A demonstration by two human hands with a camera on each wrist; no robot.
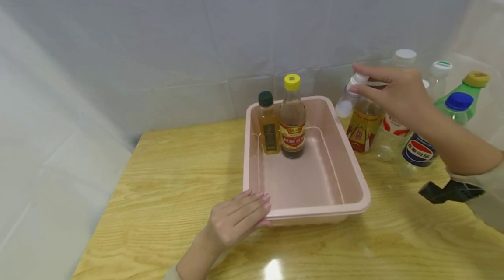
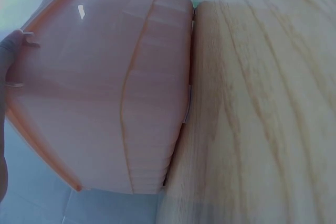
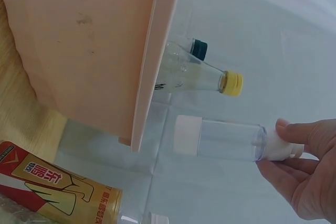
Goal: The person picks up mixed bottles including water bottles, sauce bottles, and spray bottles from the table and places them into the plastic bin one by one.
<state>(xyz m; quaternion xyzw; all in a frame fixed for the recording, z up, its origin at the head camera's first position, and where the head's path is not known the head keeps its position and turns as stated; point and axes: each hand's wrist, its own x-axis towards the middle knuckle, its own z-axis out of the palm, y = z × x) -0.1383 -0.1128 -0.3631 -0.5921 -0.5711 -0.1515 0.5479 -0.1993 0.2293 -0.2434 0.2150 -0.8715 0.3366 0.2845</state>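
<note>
A pink plastic basin (image 1: 295, 186) rests on the wooden table. At its near left corner my left hand (image 1: 236, 218) holds the rim, fingers over the top and thumb against the outside. My right hand (image 1: 405, 92) pinches the white top of a small clear bottle (image 3: 228, 140) with a white base. That bottle is lifted beside the basin's far right side, above the table. Inside the basin, toward the back left, stand a dark-capped bottle of amber liquid (image 1: 269, 133) and a yellow-capped glass bottle (image 1: 292, 135) with dark liquid at its bottom.
Right of the basin several bottles stand close together, among them a gold-and-red labelled bottle (image 1: 362, 129), a blue-capped bottle (image 1: 419, 151) and a green bottle with a yellow cap (image 1: 476, 79). A pale sheet (image 1: 177, 43) hangs behind the table.
</note>
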